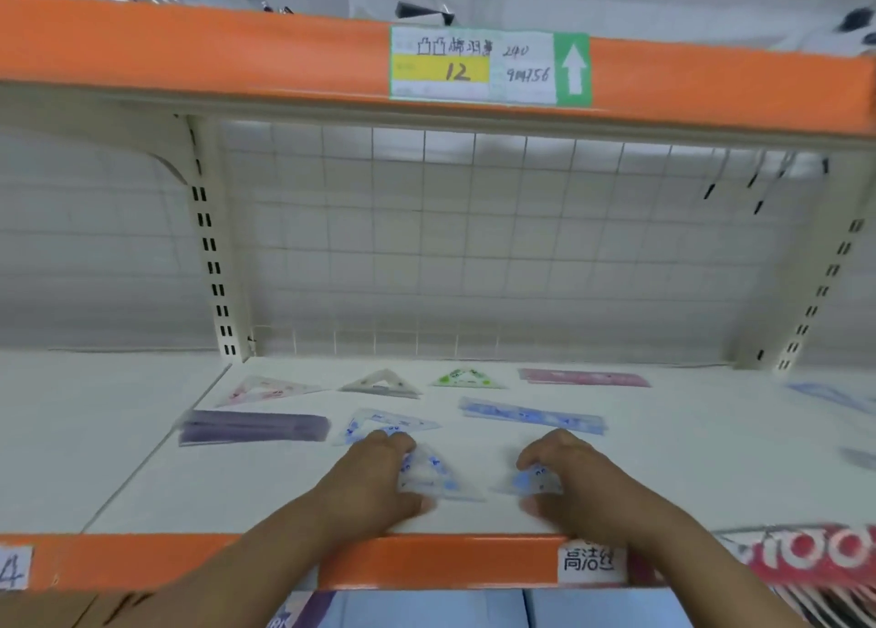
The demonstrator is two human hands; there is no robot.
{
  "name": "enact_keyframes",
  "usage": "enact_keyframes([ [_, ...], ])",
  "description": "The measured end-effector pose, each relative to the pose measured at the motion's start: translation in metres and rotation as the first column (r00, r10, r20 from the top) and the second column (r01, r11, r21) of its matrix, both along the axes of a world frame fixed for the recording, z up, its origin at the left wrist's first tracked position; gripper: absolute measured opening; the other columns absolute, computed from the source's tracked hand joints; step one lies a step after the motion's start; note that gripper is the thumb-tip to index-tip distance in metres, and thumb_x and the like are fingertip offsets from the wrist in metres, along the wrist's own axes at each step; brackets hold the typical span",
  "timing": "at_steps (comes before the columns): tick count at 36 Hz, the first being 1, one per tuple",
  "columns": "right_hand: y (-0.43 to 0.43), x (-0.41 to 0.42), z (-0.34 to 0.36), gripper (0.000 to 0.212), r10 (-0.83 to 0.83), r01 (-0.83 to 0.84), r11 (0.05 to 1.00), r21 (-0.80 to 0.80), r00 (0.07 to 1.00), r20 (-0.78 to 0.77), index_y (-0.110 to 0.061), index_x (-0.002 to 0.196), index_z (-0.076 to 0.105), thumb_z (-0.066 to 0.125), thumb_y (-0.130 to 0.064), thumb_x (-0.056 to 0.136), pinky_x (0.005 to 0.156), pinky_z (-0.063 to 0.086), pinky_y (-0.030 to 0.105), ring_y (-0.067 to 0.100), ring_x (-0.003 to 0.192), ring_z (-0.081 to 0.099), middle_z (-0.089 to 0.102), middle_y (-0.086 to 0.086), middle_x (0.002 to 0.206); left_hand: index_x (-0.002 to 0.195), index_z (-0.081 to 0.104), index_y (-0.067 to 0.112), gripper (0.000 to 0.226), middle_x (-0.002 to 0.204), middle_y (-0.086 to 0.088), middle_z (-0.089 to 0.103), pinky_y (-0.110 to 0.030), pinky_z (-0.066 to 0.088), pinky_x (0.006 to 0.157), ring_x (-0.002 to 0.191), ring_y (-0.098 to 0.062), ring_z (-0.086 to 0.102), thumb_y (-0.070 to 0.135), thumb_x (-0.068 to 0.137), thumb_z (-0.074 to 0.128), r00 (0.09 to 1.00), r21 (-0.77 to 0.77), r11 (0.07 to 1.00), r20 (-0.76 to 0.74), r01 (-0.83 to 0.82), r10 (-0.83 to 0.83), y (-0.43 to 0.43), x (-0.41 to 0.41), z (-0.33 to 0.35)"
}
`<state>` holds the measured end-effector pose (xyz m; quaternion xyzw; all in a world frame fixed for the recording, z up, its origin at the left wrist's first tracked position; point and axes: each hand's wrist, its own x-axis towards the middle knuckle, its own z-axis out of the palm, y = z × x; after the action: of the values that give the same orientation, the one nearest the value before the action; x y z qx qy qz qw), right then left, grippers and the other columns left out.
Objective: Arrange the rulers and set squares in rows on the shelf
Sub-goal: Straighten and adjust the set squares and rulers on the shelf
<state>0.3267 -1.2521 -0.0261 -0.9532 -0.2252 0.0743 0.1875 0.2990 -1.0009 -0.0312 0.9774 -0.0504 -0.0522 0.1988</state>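
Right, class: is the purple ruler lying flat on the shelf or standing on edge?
Flat: the purple ruler rests on the shelf with its broad face up.

Six set squares (467, 378), three of them blue; three rulers (531, 414), plus a blurred fourth at the shelf's (284, 494) right edge.
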Motion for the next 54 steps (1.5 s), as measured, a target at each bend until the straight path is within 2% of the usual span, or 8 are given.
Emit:
enact_keyframes([
  [13,-0.031,0.029,-0.001,0.031,0.007,-0.007,1.000,0.000,0.992,-0.129,-0.046,0.096,0.047,0.068,-0.027,0.084,0.095,0.035,0.015,0.002,0.108,0.043,0.038,-0.025,0.107,0.135,0.043,0.028,0.064,0.131,-0.002,0.038,-0.029,0.036,0.102,0.127,-0.021,0.034,0.051,0.080,0.066,0.999,0.104,0.994,-0.028,-0.028,0.031,-0.042,0.016,-0.005],
  [16,-0.034,0.033,-0.001,0.030,0.036,-0.032,0.999,0.025,0.988,-0.150,-0.040,0.103,0.050,0.069,-0.025,0.084,0.086,0.033,0.007,-0.002,0.104,0.043,0.040,-0.020,0.112,0.134,0.044,0.028,0.062,0.131,-0.002,0.038,-0.030,0.036,0.102,0.126,-0.021,0.034,0.052,0.081,0.066,0.998,0.119,0.992,-0.045,-0.040,0.045,-0.042,0.017,-0.005],
  [19,-0.036,0.035,-0.002,0.036,0.041,-0.038,0.999,0.023,0.987,-0.158,-0.036,0.117,0.052,0.067,-0.026,0.086,0.092,0.031,0.010,0.001,0.112,0.042,0.040,-0.018,0.118,0.133,0.044,0.028,0.061,0.131,-0.002,0.039,-0.030,0.037,0.101,0.125,-0.020,0.035,0.053,0.081,0.064,0.998,0.123,0.991,-0.044,-0.042,0.048,-0.041,0.015,-0.005],
  [28,-0.066,0.034,0.003,0.026,-0.155,0.154,0.987,0.049,0.988,0.027,-0.022,0.118,0.060,0.048,-0.013,0.096,0.086,0.032,0.010,0.006,0.101,0.048,0.052,-0.004,0.119,0.117,0.049,0.024,0.048,0.124,-0.003,0.047,-0.031,0.042,0.097,0.114,-0.020,0.047,0.060,0.085,0.054,0.982,0.255,0.953,-0.060,-0.160,0.181,-0.005,0.002,0.000],
  [34,-0.067,0.030,-0.004,0.035,-0.242,0.236,0.968,-0.088,0.968,-0.064,-0.030,0.111,0.054,0.064,-0.050,0.083,0.081,0.039,0.020,0.009,0.097,0.049,0.050,-0.008,0.110,0.121,0.043,0.029,0.063,0.123,0.000,0.044,-0.034,0.043,0.098,0.112,-0.019,0.046,0.069,0.075,0.060,0.967,0.277,0.942,-0.113,-0.190,0.228,0.012,-0.003,0.000],
  [39,-0.052,0.026,-0.007,0.061,-0.273,0.269,0.961,-0.067,0.960,-0.063,-0.028,0.119,0.052,0.070,-0.061,0.071,0.092,0.042,0.025,0.011,0.107,0.046,0.048,-0.007,0.116,0.120,0.041,0.029,0.070,0.121,0.001,0.043,-0.034,0.043,0.098,0.111,-0.018,0.045,0.071,0.069,0.064,0.971,0.276,0.948,-0.127,-0.161,0.202,0.004,-0.004,-0.001],
  [49,-0.042,0.023,-0.004,0.046,-0.288,0.278,0.955,-0.101,0.952,-0.107,-0.024,0.113,0.051,0.069,-0.048,0.078,0.094,0.041,0.025,0.016,0.112,0.044,0.044,0.000,0.121,0.119,0.041,0.030,0.069,0.121,0.003,0.043,-0.036,0.042,0.098,0.113,-0.019,0.043,0.069,0.067,0.067,0.965,0.274,0.944,-0.135,-0.183,0.227,0.005,0.000,-0.008],
  [54,-0.040,0.022,-0.001,0.061,-0.233,0.226,0.972,-0.066,0.965,-0.119,-0.027,0.136,0.038,0.067,-0.037,0.083,0.102,0.039,0.030,0.019,0.124,0.041,0.039,0.003,0.135,0.118,0.041,0.030,0.070,0.119,0.003,0.043,-0.036,0.042,0.098,0.112,-0.018,0.042,0.069,0.067,0.067,0.964,0.266,0.945,-0.129,-0.192,0.232,0.006,0.002,-0.009],
])
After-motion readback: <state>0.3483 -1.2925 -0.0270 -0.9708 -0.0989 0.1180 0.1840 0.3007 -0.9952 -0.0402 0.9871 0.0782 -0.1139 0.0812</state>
